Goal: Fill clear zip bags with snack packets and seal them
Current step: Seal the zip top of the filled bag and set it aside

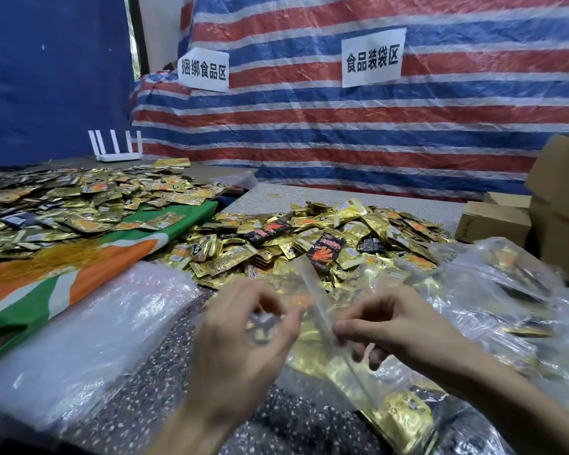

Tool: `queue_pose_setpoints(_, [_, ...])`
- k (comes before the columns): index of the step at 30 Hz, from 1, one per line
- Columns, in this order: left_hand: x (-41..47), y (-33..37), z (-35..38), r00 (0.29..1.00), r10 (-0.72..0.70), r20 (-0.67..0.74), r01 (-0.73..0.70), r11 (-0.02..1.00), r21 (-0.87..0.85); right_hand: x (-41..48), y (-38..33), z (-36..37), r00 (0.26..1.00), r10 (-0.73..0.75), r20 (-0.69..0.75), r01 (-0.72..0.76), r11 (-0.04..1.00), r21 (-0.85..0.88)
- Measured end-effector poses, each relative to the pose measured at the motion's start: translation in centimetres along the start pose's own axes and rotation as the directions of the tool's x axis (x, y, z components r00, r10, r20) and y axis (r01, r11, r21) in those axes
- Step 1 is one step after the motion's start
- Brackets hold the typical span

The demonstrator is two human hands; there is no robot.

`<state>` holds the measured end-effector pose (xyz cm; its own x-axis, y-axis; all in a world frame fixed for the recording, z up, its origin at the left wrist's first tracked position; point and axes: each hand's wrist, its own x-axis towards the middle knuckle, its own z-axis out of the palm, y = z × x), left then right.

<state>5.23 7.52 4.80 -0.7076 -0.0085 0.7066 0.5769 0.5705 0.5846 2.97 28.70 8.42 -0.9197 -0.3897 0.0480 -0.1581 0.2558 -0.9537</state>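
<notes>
1. Right hand [398,326] pinches the zip strip of a clear plastic zip bag [326,366] between thumb and fingertips. Left hand [240,343] has its fingers curled round something blurred, either bag film or a packet; I cannot tell which.
2. The bag hangs between the hands over the near edge of the speckled grey tabletop [145,405], with gold foil snack packets [401,418] already inside. Blur hides whether its mouth is pressed closed.
3. Filling looks about finished and sealing is the step in hand. The next move likely calls for lining up both zip lips and running a firm pinch along the strip, keeping packets out of the track.
4. Beyond the hands, a loose heap of gold and black packets [309,238] covers the tabletop's middle. Filled clear bags [506,290] lie toward its right edge, and a wrapped stack of empty clear bags [79,323] toward its left.
5. Farther off are a green, orange and white cloth [89,257], brown cardboard boxes [559,192] and a striped tarpaulin [309,126].
</notes>
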Motion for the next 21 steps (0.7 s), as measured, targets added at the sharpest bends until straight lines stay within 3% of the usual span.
queue_pose_setpoints(4, [-1.5,0.9,1.3,0.96,-0.125,0.252,0.189,0.95,-0.247,-0.5,-0.5,0.6,0.999,0.021,0.041,-0.021,1.0,0.002])
queue_pose_setpoints(11, [-1.6,0.8,1.8,0.906,-0.148,0.396,0.324,0.846,-0.424,-1.2,-0.5,0.4,0.995,0.058,0.077,-0.054,0.997,-0.054])
queue_pose_setpoints(16, [-0.8,-0.1,1.4,0.864,-0.187,0.467,0.434,0.749,-0.501,-1.4,-0.8,-0.7,0.995,0.085,0.061,-0.09,0.992,0.091])
queue_pose_setpoints(18, [-0.2,-0.9,0.7,0.845,-0.255,0.47,0.507,0.661,-0.552,-1.4,-0.5,-1.6,0.996,0.06,-0.073,-0.053,0.994,0.092])
queue_pose_setpoints(21, [0.9,-2.6,-0.3,0.796,-0.393,0.46,0.6,0.413,-0.686,-1.6,-0.1,-2.9,0.975,-0.076,-0.21,0.073,0.997,-0.02])
